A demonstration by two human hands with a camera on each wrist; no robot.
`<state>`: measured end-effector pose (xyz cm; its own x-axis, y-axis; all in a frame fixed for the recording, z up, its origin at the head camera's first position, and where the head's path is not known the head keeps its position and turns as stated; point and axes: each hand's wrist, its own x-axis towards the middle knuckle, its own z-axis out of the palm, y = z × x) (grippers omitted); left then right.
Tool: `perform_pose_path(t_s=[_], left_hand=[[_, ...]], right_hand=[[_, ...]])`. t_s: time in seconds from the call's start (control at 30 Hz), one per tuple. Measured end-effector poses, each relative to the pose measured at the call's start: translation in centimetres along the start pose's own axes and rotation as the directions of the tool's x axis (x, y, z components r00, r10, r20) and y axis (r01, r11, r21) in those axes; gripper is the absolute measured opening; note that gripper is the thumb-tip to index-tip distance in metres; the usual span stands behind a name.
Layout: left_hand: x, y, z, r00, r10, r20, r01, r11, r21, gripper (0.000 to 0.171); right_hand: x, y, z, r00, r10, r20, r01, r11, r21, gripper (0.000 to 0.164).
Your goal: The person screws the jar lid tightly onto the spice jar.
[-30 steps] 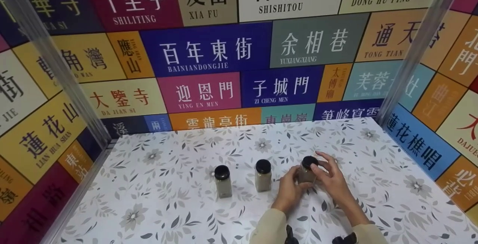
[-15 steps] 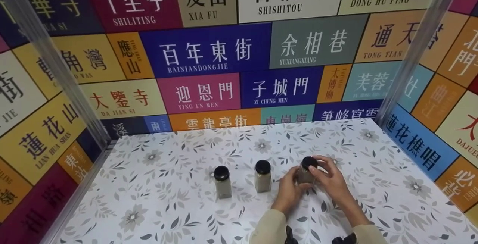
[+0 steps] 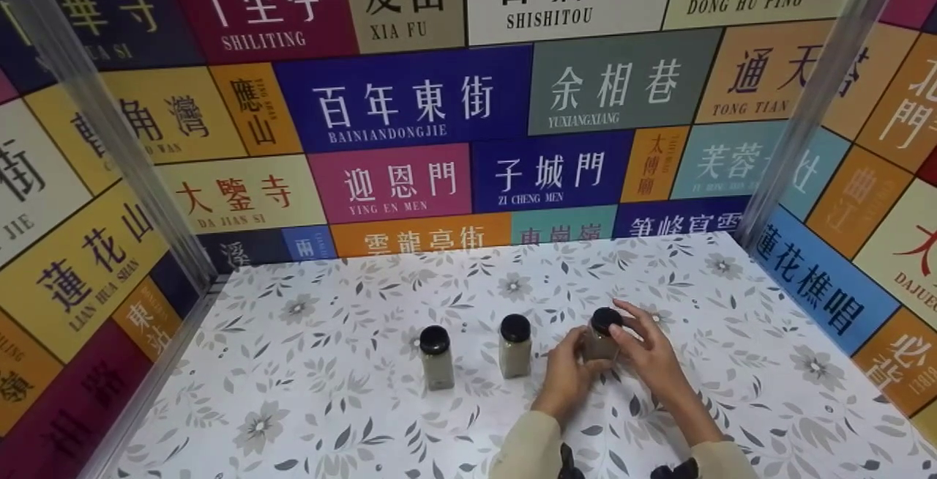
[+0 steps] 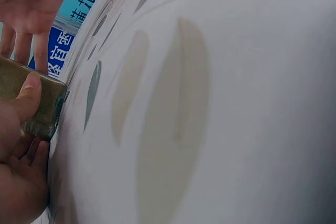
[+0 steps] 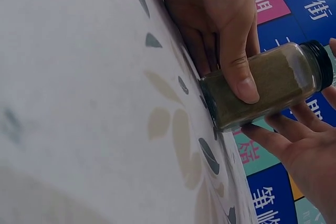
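A square glass spice jar (image 3: 600,347) with brownish-green powder and a black lid (image 3: 606,318) stands on the table at the right in the head view. My left hand (image 3: 565,376) grips its body, the thumb pressed across the glass in the right wrist view, where the jar (image 5: 275,80) shows its base against the tabletop. My right hand (image 3: 651,354) is at the lid, thumb against its near side and index finger raised off it. In the left wrist view the jar (image 4: 44,98) is partly cut off and its lid is out of frame.
Two similar black-capped jars stand upright left of my hands: a nearer jar (image 3: 515,351) and a farther-left jar (image 3: 439,369). The table (image 3: 329,362) has a white leaf-and-flower cover. Behind it rises a wall (image 3: 402,105) of coloured panels with lettering, with clear posts at both corners.
My right index finger came down to the lid half a second ago and is raised again now. The left hand and the jar have stayed in place; the other two jars have not moved.
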<state>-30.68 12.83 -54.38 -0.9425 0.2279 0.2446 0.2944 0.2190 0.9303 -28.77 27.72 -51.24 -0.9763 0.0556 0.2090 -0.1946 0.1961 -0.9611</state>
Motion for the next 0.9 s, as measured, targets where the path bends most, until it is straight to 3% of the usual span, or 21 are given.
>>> perform_pose_path(t_s=[0.3,0.9], left_hand=[[0.05,0.21,-0.12,0.999,-0.049,0.013,0.05,0.998,-0.047,0.045],[-0.02,0.02,-0.2,1.0,-0.015,0.003,0.015,1.0,-0.015,0.046]], right_hand=[[0.18,0.14,0.23,0.999,-0.009,-0.039,0.009,1.0,0.011,0.041],[0.01,0.11,0.09,1.0,-0.022,-0.002,0.022,0.999,-0.039,0.043]])
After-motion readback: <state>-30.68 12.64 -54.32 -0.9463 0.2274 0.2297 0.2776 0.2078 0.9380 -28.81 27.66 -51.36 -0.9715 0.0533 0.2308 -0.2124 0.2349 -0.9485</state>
